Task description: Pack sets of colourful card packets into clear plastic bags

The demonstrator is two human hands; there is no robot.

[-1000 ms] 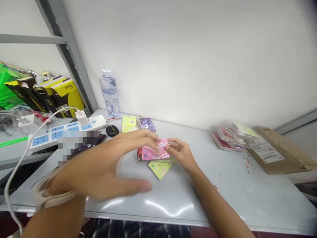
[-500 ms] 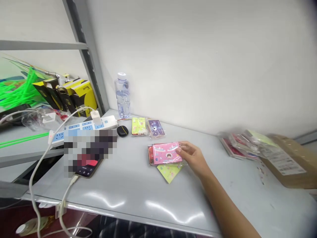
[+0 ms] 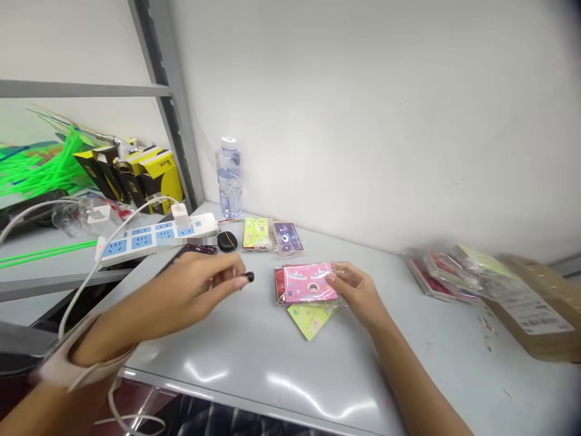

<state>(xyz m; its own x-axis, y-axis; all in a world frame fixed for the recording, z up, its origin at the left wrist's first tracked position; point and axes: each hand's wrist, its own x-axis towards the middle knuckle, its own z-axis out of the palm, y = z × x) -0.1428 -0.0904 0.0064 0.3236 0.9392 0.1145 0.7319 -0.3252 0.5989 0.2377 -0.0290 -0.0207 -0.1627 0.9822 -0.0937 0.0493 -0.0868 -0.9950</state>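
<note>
Between its thumb and forefinger, my left hand [image 3: 206,281] pinches a small black earbud [image 3: 249,277], just left of the cards. A pale band circles that wrist. My right hand [image 3: 356,292] grips the right end of a pink card packet [image 3: 311,283] in clear plastic, thumb on top. Under this packet a red card edge shows at the left. A light green card [image 3: 312,321] sticks out below it at an angle. Behind my left hand, a phone [image 3: 193,249] is mostly hidden.
At the back stand a water bottle [image 3: 230,181], a black oval case [image 3: 227,241], a green packet [image 3: 256,234] and a purple packet [image 3: 287,238]. A power strip [image 3: 149,239] lies left. More packets [image 3: 442,275] and a cardboard parcel [image 3: 540,309] lie right.
My left hand has come in from the left, holding the earbud, and now covers much of the phone. My right hand keeps its hold on the packet. The view has shifted slightly.
</note>
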